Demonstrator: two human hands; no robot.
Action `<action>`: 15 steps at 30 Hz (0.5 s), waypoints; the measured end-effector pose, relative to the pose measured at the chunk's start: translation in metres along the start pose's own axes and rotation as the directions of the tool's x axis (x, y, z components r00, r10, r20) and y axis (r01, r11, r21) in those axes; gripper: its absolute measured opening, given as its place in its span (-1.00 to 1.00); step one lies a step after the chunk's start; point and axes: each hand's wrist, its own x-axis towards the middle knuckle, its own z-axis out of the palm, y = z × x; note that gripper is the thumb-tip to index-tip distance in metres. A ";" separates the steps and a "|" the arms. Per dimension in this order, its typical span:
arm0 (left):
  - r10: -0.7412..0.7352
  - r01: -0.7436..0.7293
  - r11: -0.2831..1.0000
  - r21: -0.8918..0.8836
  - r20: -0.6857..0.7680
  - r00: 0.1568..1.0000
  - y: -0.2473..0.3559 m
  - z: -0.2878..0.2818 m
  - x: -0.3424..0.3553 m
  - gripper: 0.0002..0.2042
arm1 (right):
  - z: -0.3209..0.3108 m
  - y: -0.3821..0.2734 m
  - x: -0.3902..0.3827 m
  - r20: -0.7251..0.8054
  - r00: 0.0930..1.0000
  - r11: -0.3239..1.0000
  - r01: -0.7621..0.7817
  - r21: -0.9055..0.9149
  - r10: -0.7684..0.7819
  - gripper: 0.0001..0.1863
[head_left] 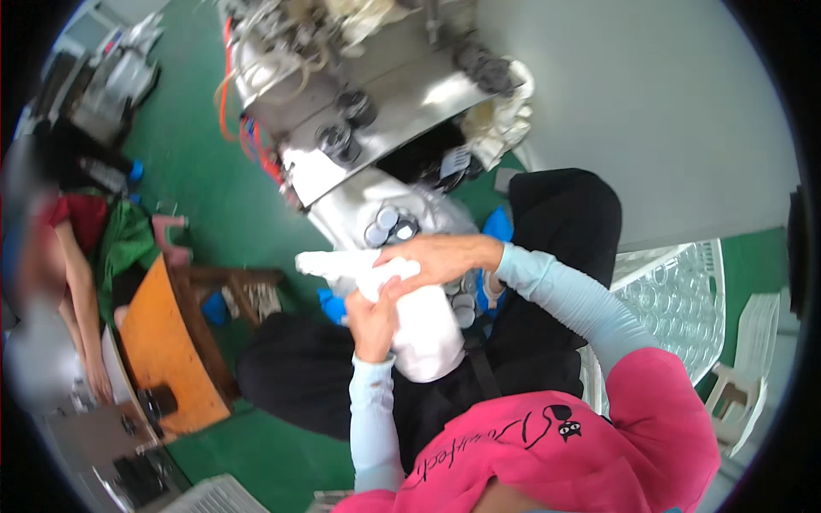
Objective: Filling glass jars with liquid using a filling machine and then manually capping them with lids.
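Note:
A white cloth (428,333) is bunched between both my hands above my lap, its loose end hanging down toward me. My left hand (372,323) is closed on the cloth from the near left side. My right hand (440,258) grips it from the far right, fingers pressed into the folds. Whether the cloth wraps anything is hidden. Just beyond my hands, several round pieces with pale tops (386,224) sit in a clear plastic bag (436,209). More round pale pieces (463,309) show beside the cloth, between my legs.
Ahead stands a metal bench (398,128) carrying dark round containers (338,141) and hoses. To the right, a white crate (717,299) holds many clear round pieces. A co-worker's arm (81,291) is at the left, near an orange wooden table (167,342). A grey panel (650,111) rises at right.

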 end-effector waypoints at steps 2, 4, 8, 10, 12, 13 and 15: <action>0.056 -0.044 0.978 0.203 -0.054 0.997 0.014 0.002 -0.002 -0.76 | 0.009 -0.003 -0.011 -0.132 0.983 0.983 0.146 0.110 -0.131 -0.43; -0.012 0.023 0.976 0.214 -0.051 0.999 0.016 0.004 0.001 -0.66 | 0.004 -0.010 -0.017 -0.230 0.967 0.988 0.133 0.076 -0.113 -0.46; 0.432 -0.372 0.836 0.403 -0.067 0.900 0.015 0.008 0.019 -0.13 | -0.019 -0.019 -0.036 -0.355 0.934 0.993 0.006 0.114 0.035 -0.60; 0.390 -0.388 0.915 0.111 0.008 0.921 0.011 0.015 0.018 0.07 | -0.037 -0.033 -0.048 -0.483 0.874 0.932 0.124 0.341 0.061 -0.72; 0.040 0.030 0.964 -0.264 0.257 0.966 0.008 0.030 0.000 0.02 | -0.051 -0.035 -0.043 -0.527 0.848 0.916 0.162 0.368 0.062 -0.71; -0.099 0.279 0.877 -0.390 0.422 0.901 0.007 0.039 -0.005 0.00 | -0.056 -0.034 -0.041 -0.529 0.847 0.926 0.154 0.345 0.056 -0.71; -0.190 0.341 0.855 -0.391 0.374 0.908 0.015 0.062 -0.006 -0.21 | -0.056 -0.016 -0.036 -0.639 0.767 0.939 0.179 0.294 0.054 -0.69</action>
